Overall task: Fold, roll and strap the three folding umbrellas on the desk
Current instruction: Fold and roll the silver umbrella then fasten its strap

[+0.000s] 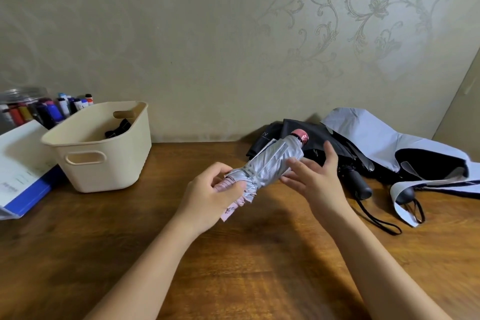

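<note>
My two bare forearms reach out over the brown wooden desk [233, 267]. At the far left lies a white and blue folder [20, 163], and behind it stands a clear jar of marker pens [49, 109]. Beside them sits a cream plastic basket [104, 163] with something small and black [118, 128] in it.

My left hand [210, 195] grips the pink handle end of the silver umbrella [270, 166], fingers curled round it. The umbrella is rolled and held above the desk, slanting up and away to the right, with its pink cap at the far end. A grey strap [250, 173] runs round the canopy just beside my left fingers.

My right hand [314, 176] is spread, its straight fingers resting against the canopy's side without closing on it.

Behind it the black umbrella [311, 132] lies loose on the desk near the wall, its handle and wrist loop pointing toward me. Touching it on the right, the pale blue umbrella [376, 138] sprawls unfolded.
</note>
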